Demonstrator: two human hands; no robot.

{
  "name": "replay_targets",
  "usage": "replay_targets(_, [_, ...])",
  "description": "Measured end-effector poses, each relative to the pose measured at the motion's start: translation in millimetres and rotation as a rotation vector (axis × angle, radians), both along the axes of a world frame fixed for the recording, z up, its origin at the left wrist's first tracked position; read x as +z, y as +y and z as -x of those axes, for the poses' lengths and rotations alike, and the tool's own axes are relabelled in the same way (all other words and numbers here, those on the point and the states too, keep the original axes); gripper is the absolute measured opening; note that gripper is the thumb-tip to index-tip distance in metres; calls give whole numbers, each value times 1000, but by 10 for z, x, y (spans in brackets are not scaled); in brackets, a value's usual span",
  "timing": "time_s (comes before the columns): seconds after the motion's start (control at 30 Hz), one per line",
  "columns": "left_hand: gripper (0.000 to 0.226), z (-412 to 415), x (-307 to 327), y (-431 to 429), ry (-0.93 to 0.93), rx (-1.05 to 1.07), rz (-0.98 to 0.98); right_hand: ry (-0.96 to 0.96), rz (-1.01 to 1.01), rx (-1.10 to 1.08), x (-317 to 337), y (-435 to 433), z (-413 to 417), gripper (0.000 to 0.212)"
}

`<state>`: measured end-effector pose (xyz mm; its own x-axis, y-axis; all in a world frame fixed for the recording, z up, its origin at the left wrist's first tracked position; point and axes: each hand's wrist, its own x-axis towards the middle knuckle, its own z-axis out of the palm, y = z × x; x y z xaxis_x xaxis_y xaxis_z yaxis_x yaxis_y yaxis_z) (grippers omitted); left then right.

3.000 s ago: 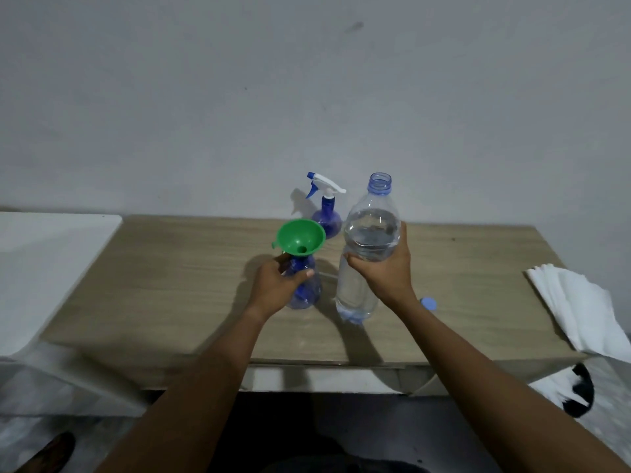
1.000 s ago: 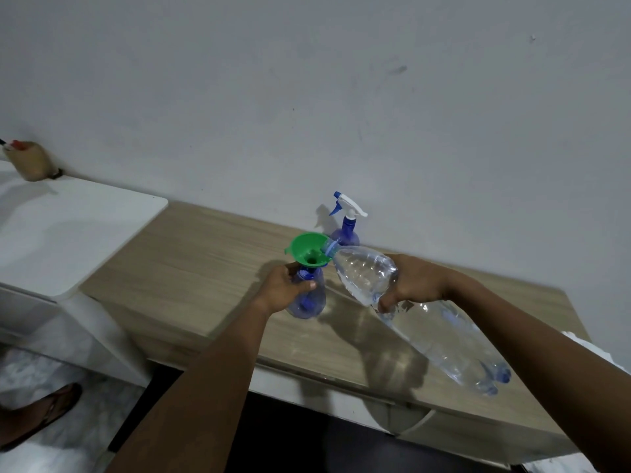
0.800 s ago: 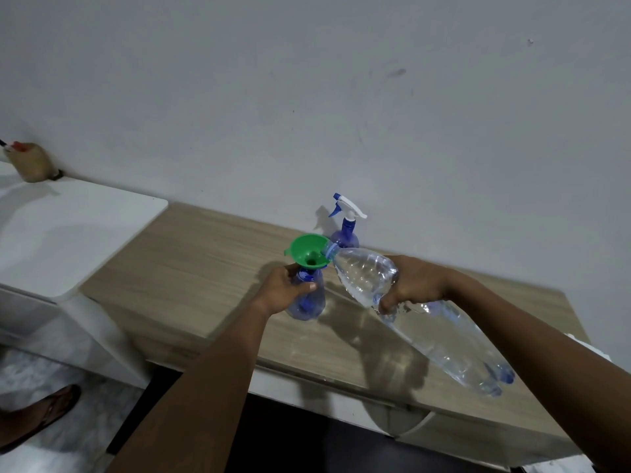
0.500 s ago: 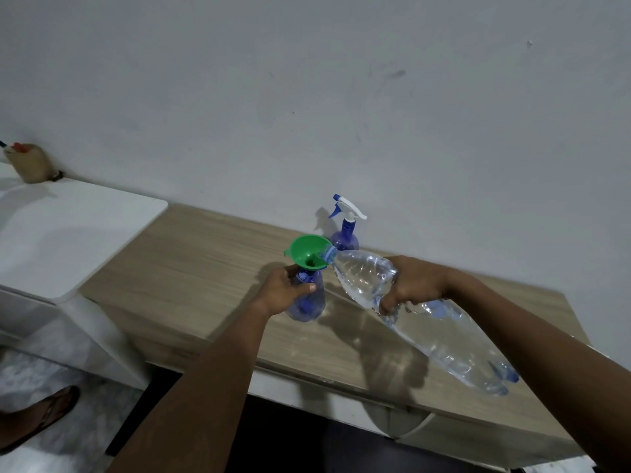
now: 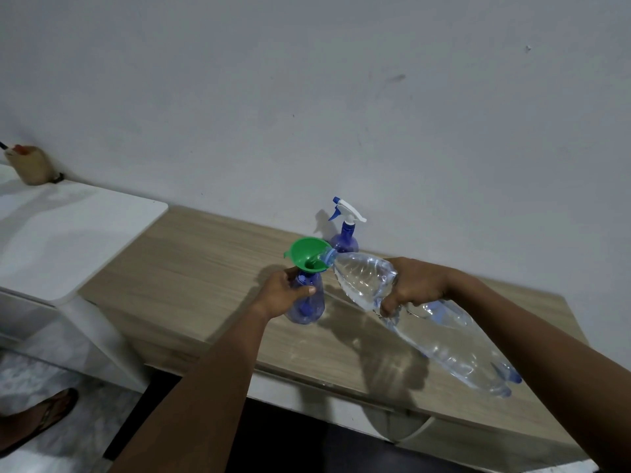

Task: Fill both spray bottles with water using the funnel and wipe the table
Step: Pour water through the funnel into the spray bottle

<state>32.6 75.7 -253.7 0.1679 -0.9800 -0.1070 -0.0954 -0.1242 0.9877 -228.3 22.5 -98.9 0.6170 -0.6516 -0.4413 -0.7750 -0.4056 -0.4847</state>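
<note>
Now the water bottle [image 5: 444, 336] is tipped from upright, mouth in the funnel [image 5: 307, 254]. My right hand [image 5: 413, 285] grips it; my left hand [image 5: 283, 291] grips the first spray bottle [image 5: 309, 305] on the worktop [image 5: 205, 268]. Filling underway, I judge; second spray bottle [image 5: 345, 233] waits behind.

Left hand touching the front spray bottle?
Touching. The head view shows the left hand curled round the spray bottle just under the funnel, with the thumb lying across the bottle's front.
</note>
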Motion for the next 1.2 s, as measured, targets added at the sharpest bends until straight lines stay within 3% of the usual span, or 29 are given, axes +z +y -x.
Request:
replay_targets(0.77, [40, 6, 28, 28, -24, 5, -18, -20, 4, 7, 86, -25, 23, 64])
replay_targets(0.93, [41, 8, 50, 36, -35, 3, -10, -31, 5, 14, 75, -8, 23, 56])
replay_targets(1.1, [42, 33, 64, 38, -16, 5, -2, -140, 28, -31, 7, 0, 29, 45])
replay_targets(1.2, [42, 34, 70, 42, -14, 0, 2, -232, 54, -92, -76, -26, 60, 53])
